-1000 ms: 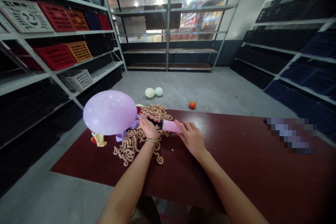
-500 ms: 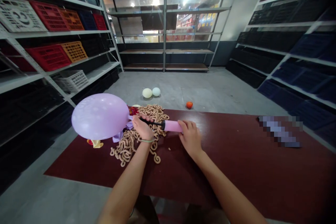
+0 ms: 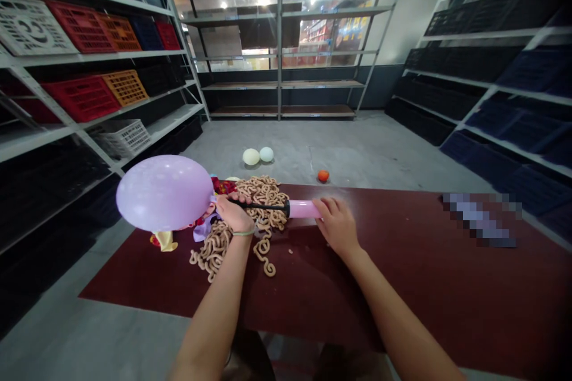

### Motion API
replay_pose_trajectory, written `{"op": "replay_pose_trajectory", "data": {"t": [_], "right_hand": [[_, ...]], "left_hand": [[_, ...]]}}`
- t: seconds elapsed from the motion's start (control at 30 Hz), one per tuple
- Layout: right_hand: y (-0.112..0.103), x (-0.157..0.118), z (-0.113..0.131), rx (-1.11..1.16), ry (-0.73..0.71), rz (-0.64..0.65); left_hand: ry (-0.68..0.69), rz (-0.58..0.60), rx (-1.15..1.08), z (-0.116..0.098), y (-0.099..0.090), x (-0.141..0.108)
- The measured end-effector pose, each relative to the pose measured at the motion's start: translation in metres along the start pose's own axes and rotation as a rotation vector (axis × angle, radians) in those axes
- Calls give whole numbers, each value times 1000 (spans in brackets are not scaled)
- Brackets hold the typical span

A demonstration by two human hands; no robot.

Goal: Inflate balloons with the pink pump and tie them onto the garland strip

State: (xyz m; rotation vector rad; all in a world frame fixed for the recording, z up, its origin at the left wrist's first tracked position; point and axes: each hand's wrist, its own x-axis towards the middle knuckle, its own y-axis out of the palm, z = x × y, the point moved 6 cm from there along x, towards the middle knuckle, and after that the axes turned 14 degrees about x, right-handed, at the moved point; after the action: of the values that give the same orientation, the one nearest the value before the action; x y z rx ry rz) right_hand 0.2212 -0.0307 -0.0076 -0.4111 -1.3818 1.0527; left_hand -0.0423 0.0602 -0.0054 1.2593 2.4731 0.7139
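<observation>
A large inflated purple balloon [image 3: 164,192] is at the left, its neck beside my left hand [image 3: 235,213]. That hand is closed round the black handle end of a hand pump. My right hand [image 3: 338,223] grips the far end of the pump's pink barrel [image 3: 302,209]. Between the hands the pump's black rod [image 3: 266,206] is exposed, above a heap of tan curly strands [image 3: 263,191]. Uninflated balloons, among them a purple one [image 3: 203,231] and a yellow one [image 3: 167,241], lie under and beside the big balloon.
The dark red table [image 3: 402,262] carries a pixelated flat object [image 3: 480,220] at the right. Two pale balloons [image 3: 251,157] and an orange-red one [image 3: 323,175] are on the floor beyond. Shelves with crates [image 3: 80,98] stand left and right, with a metal rack [image 3: 279,41] behind.
My right hand has moved right with the pink barrel, and more of the black rod shows. My left hand and the purple balloon have shifted slightly left.
</observation>
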Motion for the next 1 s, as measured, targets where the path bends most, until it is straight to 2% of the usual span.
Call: {"op": "replay_pose_trajectory", "data": {"t": [0.13,0.23,0.37,0.47,0.53,0.63,0.83,0.9,1.0], "right_hand": [[17,-3,37,42,37,74],[21,-2,51,79,0,100],[11,1,34,32,-52,71],[-2,1,10,-42,-2,5],[-5,1,2,-66,11,-12],[-2,0,12,-63,8,6],[13,-1,48,5,74,47],[14,-1,46,25,69,79],[11,-1,27,15,79,91]], "left_hand": [[-14,45,38,8,7,-16],[-40,95,48,17,14,-27],[-52,113,38,18,14,-20],[-20,59,9,9,7,-7],[-12,9,-5,3,2,-1],[-29,-20,-12,2,0,-4],[-61,114,31,24,17,-31],[-64,147,39,27,20,-32],[-53,143,44,23,16,-20]]}}
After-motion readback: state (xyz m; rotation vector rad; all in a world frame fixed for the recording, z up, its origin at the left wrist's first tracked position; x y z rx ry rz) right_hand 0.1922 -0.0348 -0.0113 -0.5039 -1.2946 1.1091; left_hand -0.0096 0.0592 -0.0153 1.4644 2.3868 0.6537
